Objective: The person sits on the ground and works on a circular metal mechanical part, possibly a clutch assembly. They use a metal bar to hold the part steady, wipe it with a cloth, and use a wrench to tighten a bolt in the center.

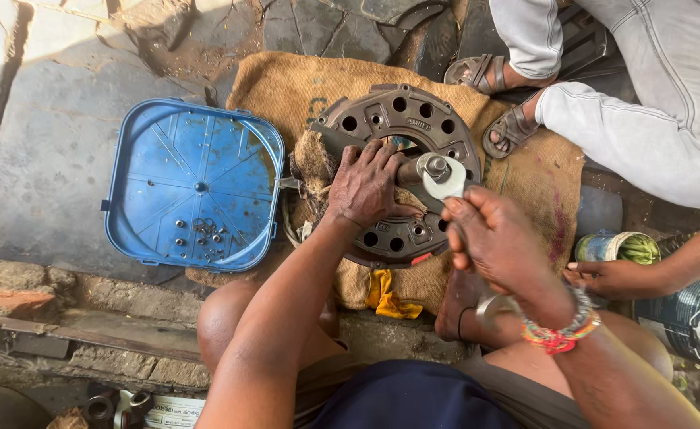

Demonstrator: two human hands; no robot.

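Note:
A round, rusty metal clutch pressure plate (413, 119) with holes lies on a burlap sack (286, 83) on the stone ground. My left hand (366, 187) presses flat on its middle, next to a steel shaft with a bolt head (433, 167) standing up from the centre. My right hand (497, 242) grips the handle of a silver spanner (448, 184), whose head sits at the bolt. A beaded bracelet is on my right wrist.
A blue plastic lid (195, 184), upside down, holds several small bolts and nuts to the left. Another person in grey trousers and sandals (509, 127) squats at the top right; that person's hand (616, 278) rests near a small tin (612, 246). A yellow rag (386, 294) lies under the plate's near edge.

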